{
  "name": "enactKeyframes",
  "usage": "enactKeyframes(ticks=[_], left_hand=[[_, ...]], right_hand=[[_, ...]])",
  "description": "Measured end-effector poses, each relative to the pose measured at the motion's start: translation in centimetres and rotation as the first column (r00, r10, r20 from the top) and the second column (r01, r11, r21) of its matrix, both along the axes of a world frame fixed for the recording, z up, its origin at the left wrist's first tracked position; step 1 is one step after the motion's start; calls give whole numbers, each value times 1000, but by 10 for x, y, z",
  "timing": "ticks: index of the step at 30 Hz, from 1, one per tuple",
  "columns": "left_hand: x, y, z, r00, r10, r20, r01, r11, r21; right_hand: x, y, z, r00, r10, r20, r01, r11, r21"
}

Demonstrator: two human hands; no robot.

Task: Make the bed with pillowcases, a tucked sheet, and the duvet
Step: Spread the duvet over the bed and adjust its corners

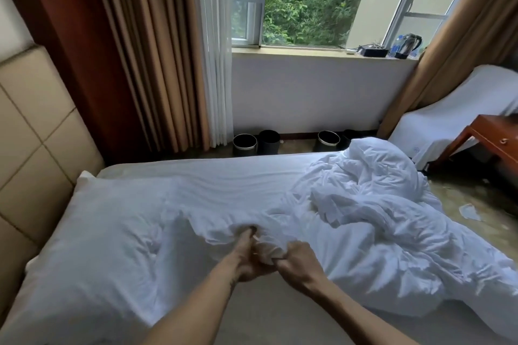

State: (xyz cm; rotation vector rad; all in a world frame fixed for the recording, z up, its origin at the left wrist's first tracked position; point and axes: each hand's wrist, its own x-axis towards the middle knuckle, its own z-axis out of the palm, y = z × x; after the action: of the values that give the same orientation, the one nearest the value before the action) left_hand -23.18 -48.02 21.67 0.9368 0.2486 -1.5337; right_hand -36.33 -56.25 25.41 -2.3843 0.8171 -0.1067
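left hand grips bunched sheet | right hand grips same bunch, just beside | pillow left of both

12 o'clock: sheet flat, passable. 9 o'clock: pillow blocks, headboard beyond. 2 to 4 o'clock: bunched duvet obstructs. 6 o'clock: mattress bare.

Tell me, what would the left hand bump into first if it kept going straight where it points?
Probably the white cloth bunched right at its fingertips: the left hand already pinches it. Beyond lies the flat sheet, though depth is hard to judge.
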Motion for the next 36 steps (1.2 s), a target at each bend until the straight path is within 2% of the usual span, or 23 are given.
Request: enactKeyframes(ticks=[2,4,5,7,8,10,11,13,15,16,17,19,21,24,27,31,34,36], left_hand=[[-6,10,0,953,109,-283,-139,986,-89],[-8,15,-3,893,249,-374,-289,956,-52],[-10,16,-12,863,369,-346,-388,922,16],[-19,15,-29,743,618,-256,-585,786,200],[-25,12,-35,699,685,-204,-641,727,247],[-37,4,-38,686,722,-90,-677,679,285],[-41,2,-32,713,701,-33,-666,691,281],[-43,-3,-27,813,580,53,-577,787,218],[-38,-4,-23,928,330,172,-360,914,188],[-36,-2,-23,950,189,248,-248,940,234],[-36,-2,-21,939,72,336,-182,933,309],[-40,-4,-10,870,-47,491,-201,875,440],[-42,-7,-4,813,-35,581,-298,832,468],[-41,-14,-25,732,140,667,-475,806,353],[-40,-14,-26,647,250,720,-603,745,284],[-49,-14,-9,506,365,781,-758,621,202],[-52,-13,-7,438,314,842,-813,539,222],[-46,-11,-8,427,285,858,-816,529,231]], right_hand=[[-5,12,-13,996,29,-82,-33,998,-50],[-11,19,-20,988,41,-148,-56,994,-96],[-14,21,-20,984,50,-168,-67,993,-97],[-19,25,-19,974,85,-212,-109,989,-104],[-20,27,-21,966,110,-235,-139,984,-112],[-23,31,-24,941,165,-295,-214,967,-141],[-23,32,-26,926,190,-327,-253,954,-162],[-23,30,-30,894,231,-383,-323,926,-195],[-23,28,-32,867,272,-417,-383,899,-211],[-23,26,-34,859,292,-421,-407,888,-216],[-23,23,-34,853,309,-421,-426,878,-219],[-25,17,-34,843,342,-415,-453,868,-205],[-30,9,-37,826,383,-414,-484,859,-169],[-41,-15,-47,789,423,-446,-513,852,-100],[-54,-44,-59,688,465,-557,-601,796,-76],[-64,-89,-86,661,475,-581,-706,655,-269],[-45,-106,-92,644,482,-594,-754,531,-387],[-30,-106,-74,606,491,-626,-784,502,-365]])
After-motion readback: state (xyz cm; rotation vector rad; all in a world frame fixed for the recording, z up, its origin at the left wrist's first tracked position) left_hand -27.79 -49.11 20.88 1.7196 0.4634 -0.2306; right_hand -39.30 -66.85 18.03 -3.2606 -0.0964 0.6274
